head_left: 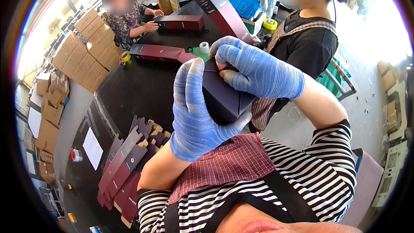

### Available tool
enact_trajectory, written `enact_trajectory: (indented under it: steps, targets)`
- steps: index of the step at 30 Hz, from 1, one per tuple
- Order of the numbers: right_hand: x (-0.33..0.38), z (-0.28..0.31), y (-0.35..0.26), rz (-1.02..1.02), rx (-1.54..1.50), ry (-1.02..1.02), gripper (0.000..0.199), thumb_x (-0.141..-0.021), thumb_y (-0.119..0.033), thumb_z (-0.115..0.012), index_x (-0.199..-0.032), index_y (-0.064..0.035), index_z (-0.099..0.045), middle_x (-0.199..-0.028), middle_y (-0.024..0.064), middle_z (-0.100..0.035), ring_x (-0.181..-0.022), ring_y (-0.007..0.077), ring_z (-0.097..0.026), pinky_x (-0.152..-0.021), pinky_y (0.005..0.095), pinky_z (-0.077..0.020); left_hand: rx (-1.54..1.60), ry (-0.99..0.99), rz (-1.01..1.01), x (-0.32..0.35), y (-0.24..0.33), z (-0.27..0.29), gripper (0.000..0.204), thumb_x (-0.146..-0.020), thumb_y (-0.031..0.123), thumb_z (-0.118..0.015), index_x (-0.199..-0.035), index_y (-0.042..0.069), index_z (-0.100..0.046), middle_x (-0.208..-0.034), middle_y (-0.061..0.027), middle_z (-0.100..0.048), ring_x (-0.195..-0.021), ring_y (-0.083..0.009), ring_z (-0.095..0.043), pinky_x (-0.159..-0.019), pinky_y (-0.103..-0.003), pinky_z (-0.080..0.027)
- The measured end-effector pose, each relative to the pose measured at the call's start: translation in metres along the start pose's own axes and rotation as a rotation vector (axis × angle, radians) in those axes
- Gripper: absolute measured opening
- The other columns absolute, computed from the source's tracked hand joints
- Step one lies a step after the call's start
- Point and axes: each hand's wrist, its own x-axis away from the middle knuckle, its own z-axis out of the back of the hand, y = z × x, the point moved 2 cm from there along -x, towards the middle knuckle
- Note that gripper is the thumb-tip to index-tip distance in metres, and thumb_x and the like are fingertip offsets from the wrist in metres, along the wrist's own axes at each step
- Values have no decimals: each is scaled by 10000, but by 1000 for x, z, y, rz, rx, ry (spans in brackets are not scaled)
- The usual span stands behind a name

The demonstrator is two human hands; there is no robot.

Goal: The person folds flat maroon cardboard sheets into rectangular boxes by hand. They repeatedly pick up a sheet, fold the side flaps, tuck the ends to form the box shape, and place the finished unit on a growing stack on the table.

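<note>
Both my hands wear blue knit gloves and grip a dark navy cardboard box (222, 99) close to my chest. My left hand (193, 114) lies along the box's left side, fingers stretched upward and thumb across its near end. Over the far right part, my right hand (258, 70) has its fingers curled onto the top edge. The fingertips of the right hand are partly hidden against the cardboard. A long maroon box (161, 54) lies on the black table just beyond my left fingers, beside a white roll (204, 47) and a green mat (199, 54).
Flattened maroon cartons (125, 168) are piled on the black table (133, 86) at my left, near a white sheet (92, 149). Across it, a person touches another maroon box (181, 22). A tall box (224, 13) leans near a second person at right. Brown cartons (86, 56) stand behind.
</note>
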Motion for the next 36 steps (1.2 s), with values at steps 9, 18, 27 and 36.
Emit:
enact_trajectory:
  steps: [9,18,27,36]
  targets:
    - [1,-7,10,-335,-585,-5,249,-932,-134,-621,-1168,-96,-553,-1234,45,-524,-1167,163,-478,-1032,305,-375,31,-36,62,9,-5,11,1164,-581,316,-901,-1470,-41,-239,-1393,-273,-384,-1213,-419,-484,-1035,-487,-420]
    - [-10,-27,6,-492,-802,33,391,-908,-174,-686,-1274,-82,-581,-1203,27,-593,-1103,121,-573,-974,270,-467,137,-18,120,25,-18,29,1179,-649,439,-862,-1479,-78,-203,-1388,-283,-379,-1234,-417,-463,-1043,-486,-408]
    - [-11,-123,51,-524,-1756,421,490,-1028,-396,-458,-1361,-39,-490,-1211,72,-617,-1088,172,-599,-963,317,-479,467,-18,478,102,-85,0,1318,-624,337,-917,-1520,-44,-27,-1449,-234,-320,-1278,-337,-441,-1067,-431,-390]
    - [39,-264,68,-339,-1046,63,894,-938,-372,-655,-1567,-43,-112,-1528,129,-331,-1419,203,-278,-1169,371,-229,625,-117,782,257,-156,-29,1270,-584,345,-958,-1511,86,-130,-1436,-105,-403,-1311,-234,-439,-1084,-408,-410]
